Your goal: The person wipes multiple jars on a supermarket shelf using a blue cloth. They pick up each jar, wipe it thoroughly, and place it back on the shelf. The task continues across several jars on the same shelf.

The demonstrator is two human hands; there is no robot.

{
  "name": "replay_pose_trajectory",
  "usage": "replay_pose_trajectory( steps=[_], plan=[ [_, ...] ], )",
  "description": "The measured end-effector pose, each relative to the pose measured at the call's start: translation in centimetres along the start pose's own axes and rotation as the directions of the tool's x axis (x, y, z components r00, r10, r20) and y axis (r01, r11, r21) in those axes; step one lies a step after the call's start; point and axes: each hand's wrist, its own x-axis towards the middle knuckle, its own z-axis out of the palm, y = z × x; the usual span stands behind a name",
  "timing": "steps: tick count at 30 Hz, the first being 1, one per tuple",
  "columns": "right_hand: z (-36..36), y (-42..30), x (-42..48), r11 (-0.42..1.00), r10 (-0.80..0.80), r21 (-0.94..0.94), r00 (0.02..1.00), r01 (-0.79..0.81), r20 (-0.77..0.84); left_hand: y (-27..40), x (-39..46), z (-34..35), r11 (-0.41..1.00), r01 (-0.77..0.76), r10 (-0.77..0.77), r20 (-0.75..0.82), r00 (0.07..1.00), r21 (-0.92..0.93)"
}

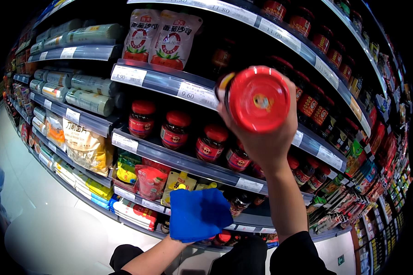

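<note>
My right hand (273, 144) grips a glass jar with a red lid (260, 99), raised in front of the shelves with its lid towards me. Folded over my left hand lies a blue cloth (199, 215); the fingers are hidden under it, and only the wrist and forearm show. Behind the jar, tomato sauce pouches (170, 41) stand on the upper shelf. Red-lidded jars (211, 142) form a row on the shelf below, left of and beneath my right hand. Pouches, one of them red (150, 182), sit on a lower shelf above the cloth.
Shelf edges with price labels (196, 95) cross the view. Wrapped noodle rolls (91, 99) and a bag of noodle slices (86, 144) are at the left. More jars (311, 99) and hanging packets stand at the right. A pale tiled floor (31, 196) lies lower left.
</note>
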Motion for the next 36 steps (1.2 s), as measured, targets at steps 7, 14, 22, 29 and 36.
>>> replay_pose_trajectory(
  steps=[7, 14, 22, 29, 36],
  plan=[
    [-2.6, -6.6, -13.3, 0.715, 0.425, 0.310, 0.742, -0.626, 0.518, -3.2, -0.7, 0.9, 0.897, -0.131, 0.016, -0.265, 0.964, -0.422],
    [-2.1, -7.5, -20.1, 0.487, 0.577, 0.439, 0.656, -0.755, 0.487, -7.7, -0.9, 3.9, -0.057, 0.070, -0.213, 0.081, 0.974, -0.996],
    [-1.0, -4.2, -21.3, 0.514, 0.275, 0.504, 0.690, -0.694, 0.669, -9.2, -3.4, 6.4, 0.758, 0.002, -0.141, -0.161, 0.977, -0.652],
    [-0.9, 0.2, -24.4, 0.074, 0.054, 0.609, 0.613, -0.789, 0.788, -10.9, -2.1, 7.2, 0.422, 0.243, -0.217, 0.162, 0.962, -0.873],
    [-1.7, -1.3, -26.2, 0.281, 0.442, 0.498, 0.571, -0.820, 0.692, -11.8, -1.4, 9.3, 0.085, 0.213, -0.470, 0.150, 0.870, -0.973]
  ],
)
